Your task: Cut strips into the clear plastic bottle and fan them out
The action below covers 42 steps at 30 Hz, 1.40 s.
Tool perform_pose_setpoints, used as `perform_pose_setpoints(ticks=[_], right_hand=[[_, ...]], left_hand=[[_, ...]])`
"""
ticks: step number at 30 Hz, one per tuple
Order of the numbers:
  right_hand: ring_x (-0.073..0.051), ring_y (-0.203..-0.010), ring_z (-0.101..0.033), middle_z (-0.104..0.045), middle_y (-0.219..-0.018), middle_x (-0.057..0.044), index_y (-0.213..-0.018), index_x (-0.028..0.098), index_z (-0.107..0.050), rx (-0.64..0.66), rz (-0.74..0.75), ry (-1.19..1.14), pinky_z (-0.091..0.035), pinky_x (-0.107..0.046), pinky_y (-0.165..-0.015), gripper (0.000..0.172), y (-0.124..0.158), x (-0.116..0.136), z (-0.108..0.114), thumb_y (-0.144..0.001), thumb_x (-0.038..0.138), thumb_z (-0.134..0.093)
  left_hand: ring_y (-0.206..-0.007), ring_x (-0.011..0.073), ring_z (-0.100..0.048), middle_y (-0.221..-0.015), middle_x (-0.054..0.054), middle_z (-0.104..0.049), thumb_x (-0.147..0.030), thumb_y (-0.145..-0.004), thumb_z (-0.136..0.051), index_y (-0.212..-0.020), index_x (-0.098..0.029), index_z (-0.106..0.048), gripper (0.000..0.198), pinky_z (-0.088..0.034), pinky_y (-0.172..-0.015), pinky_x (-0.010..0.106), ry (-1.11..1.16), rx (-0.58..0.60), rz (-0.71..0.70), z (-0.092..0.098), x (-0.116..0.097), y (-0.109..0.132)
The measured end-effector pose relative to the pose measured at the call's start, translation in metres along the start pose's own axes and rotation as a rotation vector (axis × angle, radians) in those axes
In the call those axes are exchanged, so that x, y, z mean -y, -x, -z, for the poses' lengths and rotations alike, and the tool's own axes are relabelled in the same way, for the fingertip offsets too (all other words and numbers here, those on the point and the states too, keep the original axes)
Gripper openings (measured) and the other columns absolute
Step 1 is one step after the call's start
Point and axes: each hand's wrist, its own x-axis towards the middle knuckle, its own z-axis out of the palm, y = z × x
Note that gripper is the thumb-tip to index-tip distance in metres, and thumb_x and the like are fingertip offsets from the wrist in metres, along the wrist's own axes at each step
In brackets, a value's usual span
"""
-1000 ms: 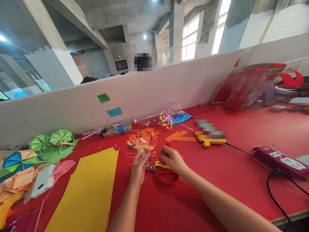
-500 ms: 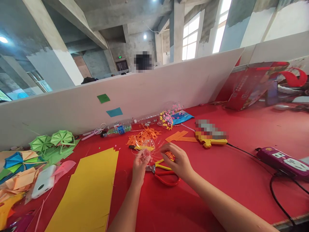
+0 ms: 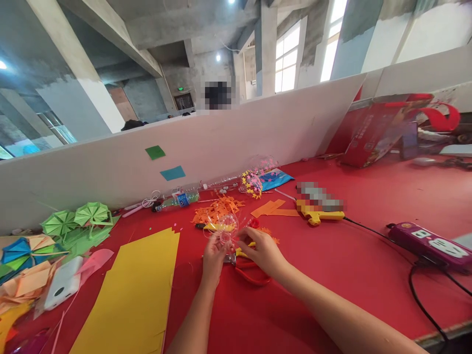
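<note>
My left hand [image 3: 214, 256] pinches the neck of a clear plastic bottle top [image 3: 229, 223] cut into thin, spreading strips. Close against its right side, my right hand [image 3: 262, 250] has its fingers bent together on the plastic; their tips are partly hidden. Below the hands lies a pair of scissors [image 3: 254, 279] with red and yellow handles, partly covered by my right hand. A yellow cutter knife [image 3: 219, 227] rests behind the plastic. Beyond it is a pile of orange paper stars [image 3: 217, 210].
Yellow paper sheets [image 3: 136, 290] lie to the left, near a white power bank [image 3: 64, 284] and folded green paper umbrellas [image 3: 92, 214]. At right are a yellow glue gun [image 3: 319, 215] and a purple power strip [image 3: 424, 243]. A white partition [image 3: 221, 142] stands behind, with bottles along its foot.
My right hand has moved left and slightly down, closing in on the clear plastic beside my left hand. A red ring-shaped piece now shows behind it. The view has shifted slightly.
</note>
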Motion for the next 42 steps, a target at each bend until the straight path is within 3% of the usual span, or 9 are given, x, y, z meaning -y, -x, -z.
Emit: perform_pose_setpoints(ticks=[5, 11, 23, 34, 37, 42], right_hand=[[-0.016, -0.068, -0.060, -0.067, -0.078, -0.004, -0.087, 0.021, -0.064, 0.018, 0.078, 0.048, -0.045, -0.025, -0.063, 0.007, 0.001, -0.002, -0.001, -0.085, 0.021, -0.057], [-0.017, -0.065, -0.058, -0.063, -0.075, -0.006, -0.085, 0.019, -0.067, 0.029, 0.155, 0.110, -0.043, -0.025, -0.060, 0.019, 0.003, -0.006, -0.006, -0.092, 0.024, -0.050], [-0.017, -0.068, -0.062, -0.066, -0.076, -0.006, -0.083, 0.019, -0.067, 0.054, 0.175, 0.131, -0.045, -0.025, -0.061, 0.019, 0.003, -0.005, -0.006, -0.092, 0.019, -0.050], [-0.016, -0.068, -0.060, -0.064, -0.079, -0.006, -0.093, 0.018, -0.064, -0.064, 0.227, -0.008, -0.048, -0.026, -0.061, 0.018, 0.005, 0.013, 0.008, -0.093, 0.030, -0.050], [-0.016, -0.071, -0.061, -0.064, -0.079, -0.005, -0.090, 0.020, -0.063, -0.166, 0.273, -0.064, -0.049, -0.027, -0.063, 0.017, 0.005, 0.016, 0.013, -0.094, 0.023, -0.047], [-0.021, -0.090, -0.059, -0.066, -0.095, -0.008, -0.097, 0.022, -0.062, -0.344, 0.335, 0.055, -0.048, -0.036, -0.080, 0.018, -0.001, 0.017, 0.023, -0.092, 0.012, -0.047]], left_hand=[[-0.074, 0.0150, -0.065, -0.086, 0.004, -0.070, -0.041, -0.061, -0.079, -0.096, -0.019, -0.061, 0.045, -0.049, -0.064, 0.023, 0.000, 0.028, -0.004, 0.000, 0.000, 0.000], [-0.073, 0.0154, -0.065, -0.091, 0.006, -0.070, -0.040, -0.055, -0.081, -0.095, -0.018, -0.064, 0.050, -0.048, -0.061, 0.023, 0.010, 0.003, 0.036, -0.002, -0.004, 0.001], [-0.074, 0.0161, -0.066, -0.090, 0.006, -0.071, -0.037, -0.055, -0.082, -0.099, -0.018, -0.065, 0.051, -0.050, -0.065, 0.025, 0.062, 0.024, 0.075, -0.001, -0.004, 0.002], [-0.069, 0.0102, -0.059, -0.080, 0.000, -0.068, -0.033, -0.059, -0.081, -0.092, -0.019, -0.069, 0.038, -0.045, -0.070, 0.022, 0.119, -0.035, 0.027, 0.006, -0.001, -0.003], [-0.069, 0.0079, -0.057, -0.087, 0.000, -0.068, -0.028, -0.060, -0.081, -0.095, -0.021, -0.069, 0.038, -0.043, -0.070, 0.021, 0.183, -0.052, 0.027, 0.006, -0.001, -0.004], [-0.062, 0.0052, -0.053, -0.086, 0.001, -0.069, -0.028, -0.056, -0.083, -0.090, -0.018, -0.070, 0.037, -0.041, -0.064, 0.019, 0.234, -0.024, 0.067, 0.005, -0.003, -0.003]])
